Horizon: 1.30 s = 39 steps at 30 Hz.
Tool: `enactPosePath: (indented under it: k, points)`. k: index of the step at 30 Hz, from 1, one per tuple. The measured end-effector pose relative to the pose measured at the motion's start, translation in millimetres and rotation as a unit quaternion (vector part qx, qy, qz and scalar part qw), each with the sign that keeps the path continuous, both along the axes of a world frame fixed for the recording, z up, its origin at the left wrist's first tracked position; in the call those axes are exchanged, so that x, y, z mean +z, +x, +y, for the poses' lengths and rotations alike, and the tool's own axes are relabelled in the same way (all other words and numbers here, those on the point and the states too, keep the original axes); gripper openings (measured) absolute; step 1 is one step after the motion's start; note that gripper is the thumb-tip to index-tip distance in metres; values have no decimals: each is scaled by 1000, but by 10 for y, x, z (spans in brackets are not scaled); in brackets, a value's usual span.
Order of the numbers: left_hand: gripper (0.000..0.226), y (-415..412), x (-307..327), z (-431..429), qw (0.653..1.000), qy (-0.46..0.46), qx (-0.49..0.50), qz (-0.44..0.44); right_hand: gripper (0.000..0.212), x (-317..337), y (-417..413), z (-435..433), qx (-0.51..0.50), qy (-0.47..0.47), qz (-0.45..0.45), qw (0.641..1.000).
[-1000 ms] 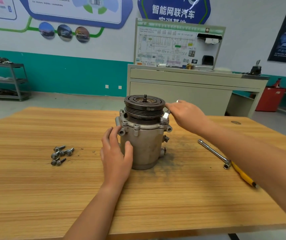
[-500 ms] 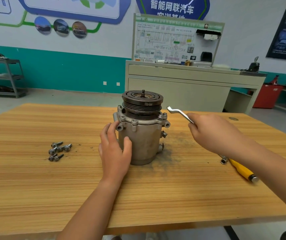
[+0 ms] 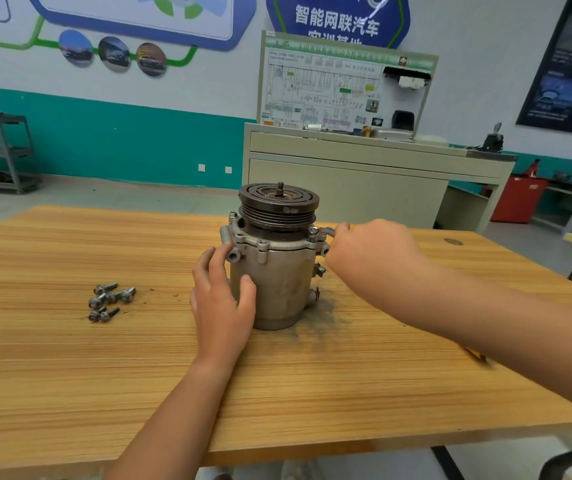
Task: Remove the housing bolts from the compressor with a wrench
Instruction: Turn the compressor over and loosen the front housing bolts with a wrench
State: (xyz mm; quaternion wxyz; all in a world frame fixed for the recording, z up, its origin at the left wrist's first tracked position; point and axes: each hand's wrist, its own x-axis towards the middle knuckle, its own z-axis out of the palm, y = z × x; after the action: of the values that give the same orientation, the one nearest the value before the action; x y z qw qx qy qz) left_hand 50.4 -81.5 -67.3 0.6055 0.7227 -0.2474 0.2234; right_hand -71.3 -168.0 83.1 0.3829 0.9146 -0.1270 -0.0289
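Note:
A grey metal compressor [image 3: 279,271] with a dark grooved pulley on top stands upright mid-table. My left hand [image 3: 220,299] grips its left side, thumb on the front. My right hand [image 3: 374,252] is curled round a silver wrench [image 3: 327,232], of which only the short head end shows. That end sits at a bolt [image 3: 313,230] on the housing's right flange. Another bolt [image 3: 233,214] stands at the flange's back left. Several loose bolts [image 3: 109,299] lie on the table to the left.
The wooden table [image 3: 277,393] has a dark grease smudge [image 3: 326,317] right of the compressor. A yellow tool handle [image 3: 474,353] peeks out under my right forearm. A beige bench with a wiring board [image 3: 346,150] stands behind the table.
My right hand, which had drawn the wrench back to the right, has brought its head in again to the right flange bolt. My left hand stays on the compressor.

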Motion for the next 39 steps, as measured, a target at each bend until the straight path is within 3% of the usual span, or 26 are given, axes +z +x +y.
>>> enactPosePath:
  k: [4,25,34,39]
  points:
    - [49,1,-3,3,1000,4,1,5,25,112,-9,-143,29,-55,26,998]
    - [51,43,-31,-33,1000,-20,-20,0,40,70,18,-357,109,-146,75,980]
    - [54,63,-40,-43,997,-52,-48,8,42,84,188,-1039,168,-108,-10,980]
    - [58,68,-25,-55,996,-66,-58,6,29,-173,578,-1084,175,3,-123,977]
